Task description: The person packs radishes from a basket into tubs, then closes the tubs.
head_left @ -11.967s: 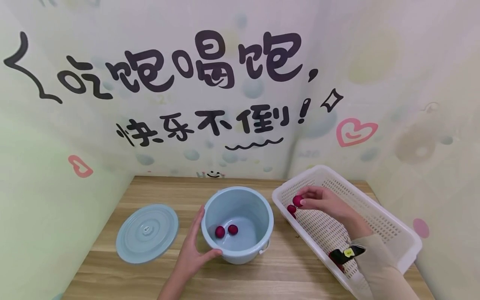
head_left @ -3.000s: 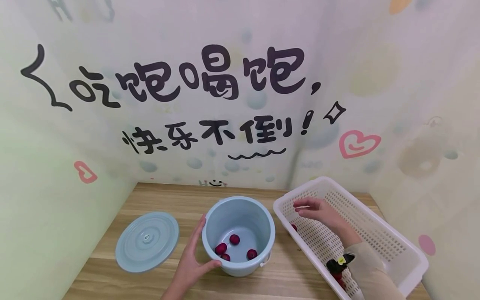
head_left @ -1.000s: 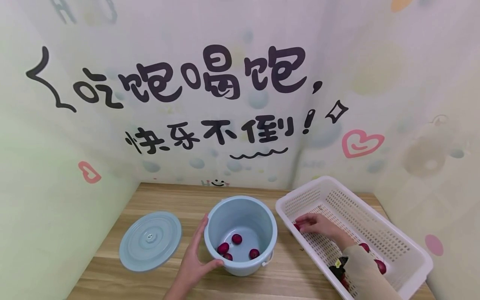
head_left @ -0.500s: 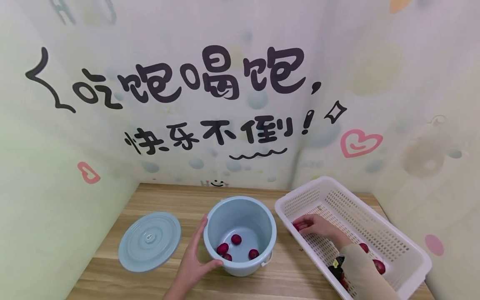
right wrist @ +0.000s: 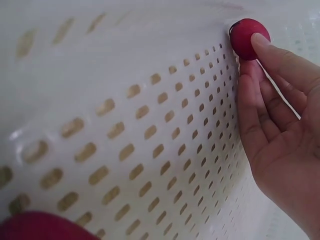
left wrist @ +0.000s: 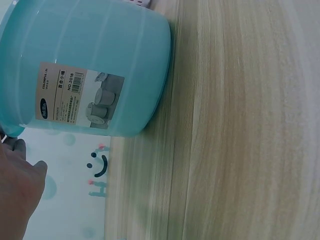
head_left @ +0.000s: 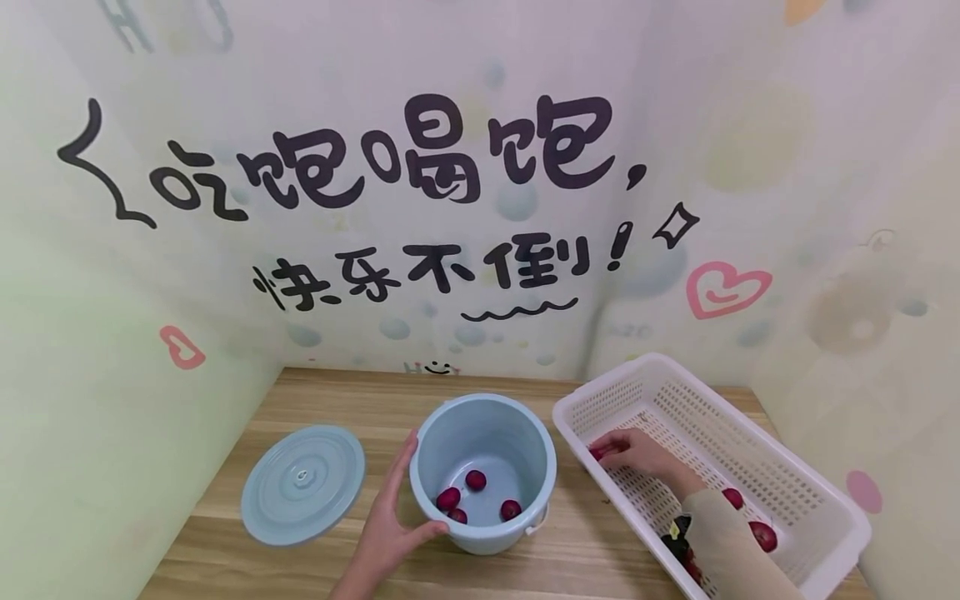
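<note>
Right grip (right wrist: 292, 145) pinches red fruit (right wrist: 244, 39); left grip (head_left: 386, 533) holds bucket (head_left: 486, 543); label (left wrist: 80, 97) "NO.2018", possibly "Baixin".

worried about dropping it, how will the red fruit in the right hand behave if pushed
The red fruit looks round, so it would probably roll. Its smooth-looking skin may be slippery. No squashing shows where the right hand grips, so it seems firm.

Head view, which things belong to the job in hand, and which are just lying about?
Apparently part of the job:
blue bucket, left hand touching it
white perforated basket
round red produce, pinched by right hand

Apparently lying about:
blue lid, untouched
wall lettering, decoration
</note>
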`<state>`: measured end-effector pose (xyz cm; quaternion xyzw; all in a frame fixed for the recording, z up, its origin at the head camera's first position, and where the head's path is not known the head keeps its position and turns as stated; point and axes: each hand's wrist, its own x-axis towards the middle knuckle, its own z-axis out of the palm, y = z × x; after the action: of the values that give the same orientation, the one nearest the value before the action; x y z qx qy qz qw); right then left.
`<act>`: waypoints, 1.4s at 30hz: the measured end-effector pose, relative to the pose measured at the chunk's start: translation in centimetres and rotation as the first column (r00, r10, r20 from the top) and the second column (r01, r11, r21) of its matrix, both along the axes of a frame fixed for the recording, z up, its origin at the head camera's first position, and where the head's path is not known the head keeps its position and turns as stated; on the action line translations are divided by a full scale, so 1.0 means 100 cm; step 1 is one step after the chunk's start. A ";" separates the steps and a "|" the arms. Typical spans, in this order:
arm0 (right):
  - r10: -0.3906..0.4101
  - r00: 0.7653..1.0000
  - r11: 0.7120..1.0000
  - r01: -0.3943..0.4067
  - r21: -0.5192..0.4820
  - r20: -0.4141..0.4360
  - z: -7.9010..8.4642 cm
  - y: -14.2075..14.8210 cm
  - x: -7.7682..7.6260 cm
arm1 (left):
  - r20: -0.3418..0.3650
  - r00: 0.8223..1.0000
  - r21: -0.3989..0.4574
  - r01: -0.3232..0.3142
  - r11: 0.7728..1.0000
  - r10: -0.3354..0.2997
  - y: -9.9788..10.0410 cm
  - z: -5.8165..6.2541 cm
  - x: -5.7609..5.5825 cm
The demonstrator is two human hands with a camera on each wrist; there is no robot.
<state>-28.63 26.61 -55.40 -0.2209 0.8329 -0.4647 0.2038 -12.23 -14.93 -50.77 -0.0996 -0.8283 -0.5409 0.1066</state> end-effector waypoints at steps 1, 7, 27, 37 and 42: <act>-0.010 1.000 1.000 0.010 0.007 0.000 0.000 0.001 0.001 | -0.013 1.000 -0.003 0.006 1.000 -0.006 0.000 -0.001 0.000; -0.060 0.998 0.998 0.060 -0.013 0.023 0.006 0.005 0.002 | -0.059 0.998 -0.005 0.026 1.000 -0.026 -0.001 -0.004 0.001; -0.095 0.992 0.983 0.106 -0.151 0.078 0.066 0.005 0.006 | -0.053 0.999 -0.012 0.005 1.000 -0.005 -0.002 -0.005 0.000; -0.103 0.992 0.980 0.113 -0.165 0.067 0.096 -0.012 0.018 | -0.032 0.999 -0.005 0.002 1.000 -0.002 -0.001 -0.005 0.001; -0.079 0.996 0.979 0.085 -0.183 0.035 0.110 -0.026 0.027 | 0.004 1.000 -0.003 -0.007 1.000 0.007 0.000 -0.003 0.001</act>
<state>-25.89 23.97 -44.41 -0.1978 0.7918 -0.5509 0.1747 -12.08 -14.89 -51.11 -0.0957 -0.8296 -0.5396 0.1068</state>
